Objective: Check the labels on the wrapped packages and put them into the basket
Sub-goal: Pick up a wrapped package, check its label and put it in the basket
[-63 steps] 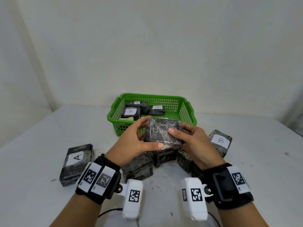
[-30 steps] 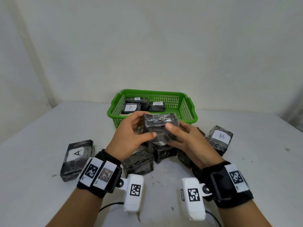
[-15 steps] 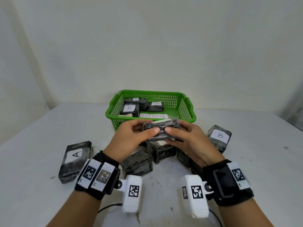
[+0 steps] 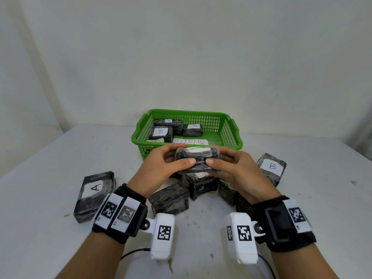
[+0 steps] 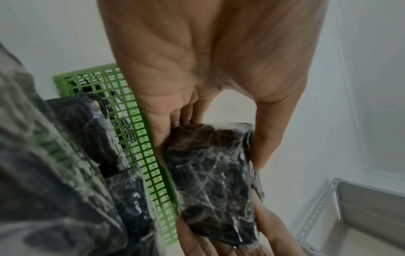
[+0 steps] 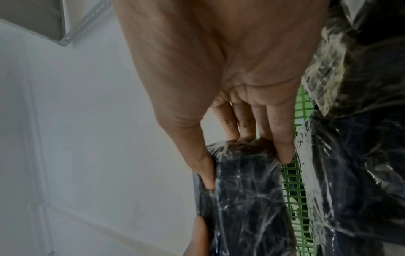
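A black package wrapped in clear film (image 4: 198, 160) is held up between the left hand (image 4: 161, 170) and the right hand (image 4: 237, 172), tilted so a white label shows at its top edge, just in front of the green mesh basket (image 4: 231, 133). The basket holds three labelled packages, one marked B (image 4: 161, 132) and two marked A, plus a slip reading ABNORMAL (image 4: 190, 141). More wrapped packages lie on the table: one marked A (image 4: 94, 193) at left, one marked B (image 4: 271, 168) at right, several clustered below the hands.
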